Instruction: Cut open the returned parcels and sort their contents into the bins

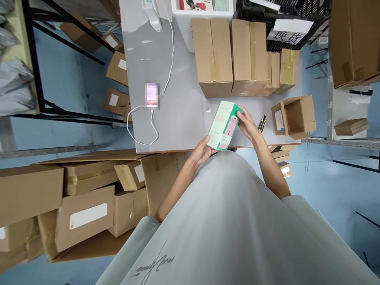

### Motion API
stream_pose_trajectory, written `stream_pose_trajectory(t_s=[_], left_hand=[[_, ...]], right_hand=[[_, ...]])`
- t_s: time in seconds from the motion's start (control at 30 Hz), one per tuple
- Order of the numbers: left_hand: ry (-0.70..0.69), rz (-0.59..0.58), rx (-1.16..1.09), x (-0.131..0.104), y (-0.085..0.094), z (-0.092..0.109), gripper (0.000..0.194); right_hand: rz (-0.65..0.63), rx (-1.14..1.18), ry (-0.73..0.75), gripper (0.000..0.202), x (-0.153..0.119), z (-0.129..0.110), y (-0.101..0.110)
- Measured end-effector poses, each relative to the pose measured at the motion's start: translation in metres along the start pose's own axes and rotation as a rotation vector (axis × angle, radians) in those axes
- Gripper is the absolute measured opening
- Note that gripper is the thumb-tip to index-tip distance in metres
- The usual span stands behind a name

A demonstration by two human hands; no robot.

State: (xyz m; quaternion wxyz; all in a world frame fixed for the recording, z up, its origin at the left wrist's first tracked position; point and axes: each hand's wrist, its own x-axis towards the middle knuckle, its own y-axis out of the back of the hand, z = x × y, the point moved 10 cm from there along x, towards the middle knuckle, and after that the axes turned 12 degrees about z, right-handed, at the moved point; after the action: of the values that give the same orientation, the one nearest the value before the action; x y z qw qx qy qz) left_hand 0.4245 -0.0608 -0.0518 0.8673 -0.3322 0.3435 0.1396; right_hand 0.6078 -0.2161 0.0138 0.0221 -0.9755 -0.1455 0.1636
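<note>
A green and white product box (222,126) with a pink item printed on its side is tilted between my two hands, over the table's front edge. At its lower left corner, my left hand (203,151) grips it with the thumb on top. My right hand (247,122) holds the upper right side, fingers closed against the edge. Right of that hand lies a black and yellow utility knife (262,124). Farther right, an opened cardboard box (297,115) rests on its side, its hollow facing me. Just behind the product box is a small clear plastic piece (207,111).
Taped cardboard boxes (212,55) line the back of the grey table (178,122), near a white bin (184,27) and a black crate (292,29). A phone (152,95) with white cables lies left. A large carton (162,174) full of parcels stands below left.
</note>
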Motion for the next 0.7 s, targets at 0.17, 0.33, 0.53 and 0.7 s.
stream_pose_trajectory(t_s=[0.17, 0.33, 0.53, 0.7], left_hand=[[0.133, -0.053, -0.055, -0.004, -0.023, -0.021, 0.066], [-0.040, 0.008, 0.108, -0.008, -0.029, 0.002, 0.082], [-0.136, -0.010, 0.274, -0.017, -0.042, 0.021, 0.105], [-0.154, -0.005, 0.308, -0.020, -0.041, 0.021, 0.096]], right_hand=[[0.074, 0.045, -0.046, 0.088, -0.007, 0.002, -0.003], [0.236, 0.021, -0.118, 0.084, -0.008, 0.017, 0.021], [0.269, 0.012, -0.124, 0.088, -0.014, 0.012, 0.030], [0.231, -0.020, -0.094, 0.092, -0.014, 0.003, 0.026]])
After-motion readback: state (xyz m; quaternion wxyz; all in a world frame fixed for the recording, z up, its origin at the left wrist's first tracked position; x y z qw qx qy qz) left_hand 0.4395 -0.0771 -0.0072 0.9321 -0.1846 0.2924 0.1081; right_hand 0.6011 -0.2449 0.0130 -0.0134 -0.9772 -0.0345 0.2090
